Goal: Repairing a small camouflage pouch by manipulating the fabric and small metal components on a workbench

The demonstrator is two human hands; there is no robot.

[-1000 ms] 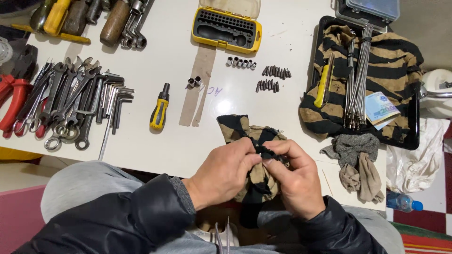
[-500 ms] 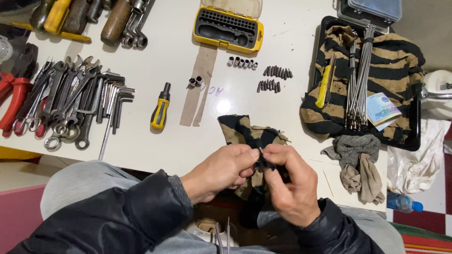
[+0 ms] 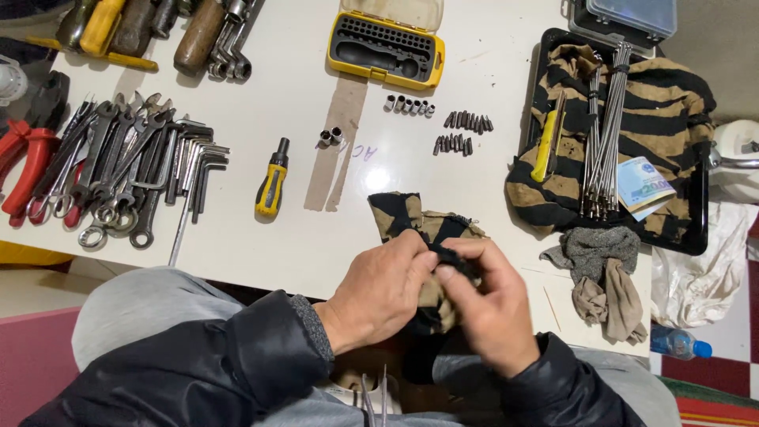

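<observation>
White and crowded, the table [image 3: 261,237] fills the view from the 9 o'clock edge to 3 o'clock. At 9 o'clock lie red-handled pliers [image 3: 24,170], then a fanned pile of wrenches and hex keys [image 3: 130,170]. Toward the centre sits a yellow-and-black screwdriver handle [image 3: 271,186], with a yellow bit case [image 3: 387,47] at 12 o'clock and loose driver bits [image 3: 462,132] just right of it. At 6 o'clock both hands meet at the table's near edge: the left hand [image 3: 383,289] and the right hand [image 3: 490,312] pinch a striped tan-and-black cloth [image 3: 419,221] between fingertips (any small object inside the fold is hidden). That cloth lies partly on the table and partly bunched in the grip. At 3 o'clock a black tray [image 3: 696,229] carries another striped cloth and a bundle of metal rods [image 3: 605,130]; grey rags [image 3: 601,269] lie below.
</observation>
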